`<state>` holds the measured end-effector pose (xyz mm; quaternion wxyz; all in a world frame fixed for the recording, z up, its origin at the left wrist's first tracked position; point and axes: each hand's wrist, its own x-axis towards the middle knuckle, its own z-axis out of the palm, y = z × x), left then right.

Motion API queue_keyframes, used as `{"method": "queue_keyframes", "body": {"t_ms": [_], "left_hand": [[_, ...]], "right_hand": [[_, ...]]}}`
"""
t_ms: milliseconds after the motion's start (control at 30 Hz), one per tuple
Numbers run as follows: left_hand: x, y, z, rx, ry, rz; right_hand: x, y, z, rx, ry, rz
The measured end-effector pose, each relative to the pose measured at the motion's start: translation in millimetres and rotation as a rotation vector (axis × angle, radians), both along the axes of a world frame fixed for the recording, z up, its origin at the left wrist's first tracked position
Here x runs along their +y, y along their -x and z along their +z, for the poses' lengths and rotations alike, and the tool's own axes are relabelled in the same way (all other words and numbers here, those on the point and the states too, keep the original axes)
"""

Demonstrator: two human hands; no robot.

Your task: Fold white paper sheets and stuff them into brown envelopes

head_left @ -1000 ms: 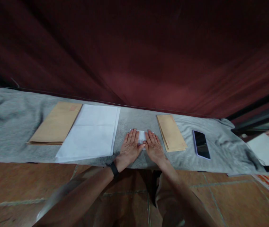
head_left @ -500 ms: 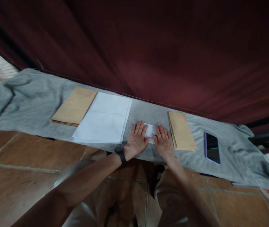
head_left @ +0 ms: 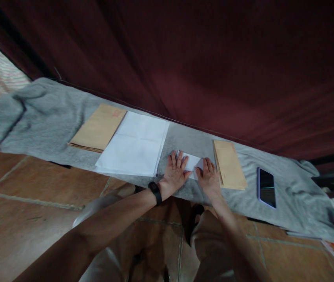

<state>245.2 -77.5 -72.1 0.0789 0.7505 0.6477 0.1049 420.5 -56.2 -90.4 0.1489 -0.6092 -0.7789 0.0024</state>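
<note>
Both forearms are bare to beyond the frame's lower edge, with no sleeves in view. The left hand (head_left: pixel 175 173) has a slim black band with a smooth, matte, rounded face (head_left: pixel 155 192) strapped snugly round its wrist, just behind the heel of the palm. A small ring seems to sit on one finger of that hand, though it is too small to be sure. The right hand (head_left: pixel 209 179) wears nothing on wrist or fingers. Below the black band, toward the lower edge, the lap shows light grey-beige trousers (head_left: pixel 102 250) of plain cloth, in shadow.
</note>
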Motion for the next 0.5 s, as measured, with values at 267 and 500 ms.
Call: {"method": "queue_keyframes", "body": {"t_ms": [267,500], "left_hand": [[0,0,-2.7,0.047,-0.042,0.003],[0,-1,-2.2,0.065,-0.037,-0.001]], "right_hand": [[-1,7,20.4,-0.016,0.051,-0.138],[13,0,22.5,0.184,0.222,-0.257]]}}
